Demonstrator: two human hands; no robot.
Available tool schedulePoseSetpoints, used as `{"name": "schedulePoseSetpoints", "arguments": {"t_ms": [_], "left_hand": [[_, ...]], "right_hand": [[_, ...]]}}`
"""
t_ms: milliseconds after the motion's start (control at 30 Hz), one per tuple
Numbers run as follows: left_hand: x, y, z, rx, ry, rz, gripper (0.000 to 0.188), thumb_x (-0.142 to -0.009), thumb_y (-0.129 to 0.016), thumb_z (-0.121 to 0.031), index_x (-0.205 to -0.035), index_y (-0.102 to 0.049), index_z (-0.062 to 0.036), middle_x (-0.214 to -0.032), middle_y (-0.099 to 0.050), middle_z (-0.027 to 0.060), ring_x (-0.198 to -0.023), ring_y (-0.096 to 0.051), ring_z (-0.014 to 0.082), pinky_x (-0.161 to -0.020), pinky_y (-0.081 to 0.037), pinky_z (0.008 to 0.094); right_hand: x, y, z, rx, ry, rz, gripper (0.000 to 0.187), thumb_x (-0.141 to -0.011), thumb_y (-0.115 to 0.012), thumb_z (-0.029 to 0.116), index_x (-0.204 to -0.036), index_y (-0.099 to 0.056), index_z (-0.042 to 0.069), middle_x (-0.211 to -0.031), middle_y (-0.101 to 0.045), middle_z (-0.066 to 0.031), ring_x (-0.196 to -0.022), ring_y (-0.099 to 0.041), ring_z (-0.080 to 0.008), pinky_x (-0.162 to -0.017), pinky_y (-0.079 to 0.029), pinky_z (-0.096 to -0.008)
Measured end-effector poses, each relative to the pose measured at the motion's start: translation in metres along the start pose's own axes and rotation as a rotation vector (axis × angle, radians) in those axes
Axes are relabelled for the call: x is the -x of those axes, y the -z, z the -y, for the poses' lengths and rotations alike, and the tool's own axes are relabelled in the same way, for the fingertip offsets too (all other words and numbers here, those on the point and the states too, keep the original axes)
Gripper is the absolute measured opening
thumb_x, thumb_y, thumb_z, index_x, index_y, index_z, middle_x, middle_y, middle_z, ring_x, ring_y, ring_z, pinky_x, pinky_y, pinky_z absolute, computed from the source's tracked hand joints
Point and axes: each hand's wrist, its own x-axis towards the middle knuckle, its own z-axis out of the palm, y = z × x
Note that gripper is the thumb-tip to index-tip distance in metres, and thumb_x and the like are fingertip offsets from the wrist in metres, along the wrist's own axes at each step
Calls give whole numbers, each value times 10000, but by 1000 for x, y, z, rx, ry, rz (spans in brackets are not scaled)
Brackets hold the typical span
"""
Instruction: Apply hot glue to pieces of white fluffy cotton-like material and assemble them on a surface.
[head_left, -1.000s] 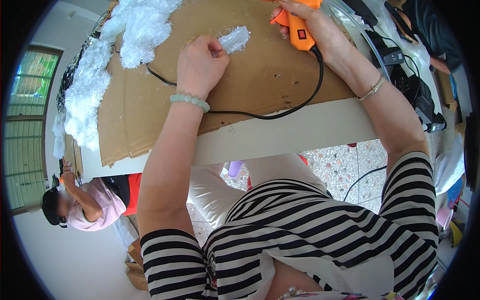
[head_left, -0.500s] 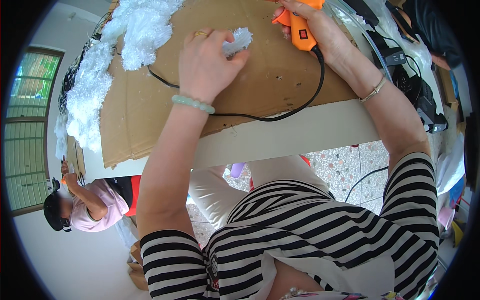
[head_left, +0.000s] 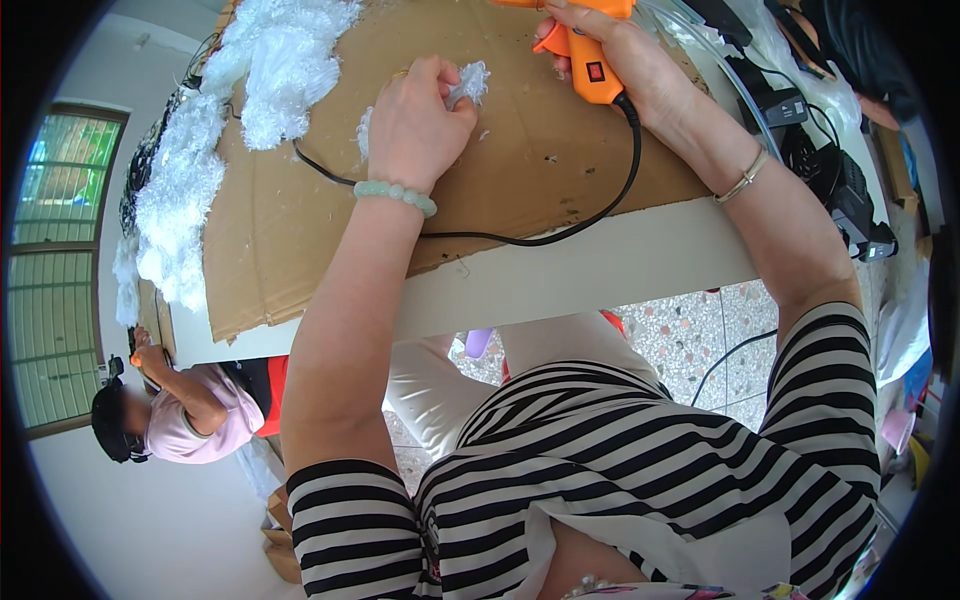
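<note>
My left hand (head_left: 413, 132) is closed, thumb and fingers pressed together, around a tuft of shiny white fibres (head_left: 471, 84). Some strands stick out past the thumb side and others show left of the knuckles. The hand rests low over a brown cardboard sheet (head_left: 540, 165). Up at the top, my right hand (head_left: 638, 68) is wrapped around the handle of an orange glue gun (head_left: 595, 78), with fingers by its trigger. The gun's front end reaches left and is partly cut off by the picture's edge. A black cord (head_left: 630, 170) leaves the handle's base.
Piles of white fibres (head_left: 180, 215) lie along the table's left side. Black power adapters (head_left: 780, 108) and cables crowd the right edge. The cord loops across the cardboard beneath my left forearm. Another person (head_left: 195, 410) works at far left.
My left hand has drawn its fingers in, bunching the tuft, which now shows on both sides of the hand. My right hand and the glue gun have shifted slightly left.
</note>
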Motion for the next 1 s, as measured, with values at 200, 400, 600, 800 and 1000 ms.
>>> {"name": "schedulePoseSetpoints", "arguments": {"t_ms": [200,400,600,800,1000], "left_hand": [[-1,5,2,-118,-284,-54,367,-757,-654,-81,-1114,-649,-164,-1014,-650,103,-956,-608,305,-786,-516,412],[-3,9,8,-301,-509,-61,250,-778,-681,-90,-1020,-719,-142,-1019,-657,89,-1000,-592,291,-850,-490,402],[0,7,14,-236,-468,-80,100,-785,-693,-131,-859,-760,-137,-1005,-681,40,-998,-594,283,-816,-505,410],[-9,6,16,-94,-363,-13,85,-784,-717,-122,-854,-738,-78,-1008,-666,70,-1002,-574,303,-881,-475,384],[-22,2,11,-77,-292,31,169,-756,-744,-117,-906,-676,-77,-1037,-664,67,-1033,-552,302,-891,-469,390]], "right_hand": [[-2,1,-1,-52,4,-5,261,-972,-546,279,-895,-634,45,-765,-650,-59,-618,-606,-151,-575,-488,-250],[-3,2,0,-79,19,-79,258,-973,-543,271,-896,-632,41,-760,-649,-62,-618,-606,-154,-575,-489,-253],[-2,1,1,-50,-22,-46,244,-970,-548,265,-912,-630,43,-761,-649,-61,-619,-607,-154,-568,-493,-256],[7,-5,4,42,34,-114,266,-943,-610,304,-962,-625,40,-842,-641,-42,-621,-567,-93,-577,-504,-215],[12,-9,8,33,46,-109,268,-946,-601,295,-984,-624,31,-862,-638,-41,-630,-567,-100,-585,-508,-223]]}}
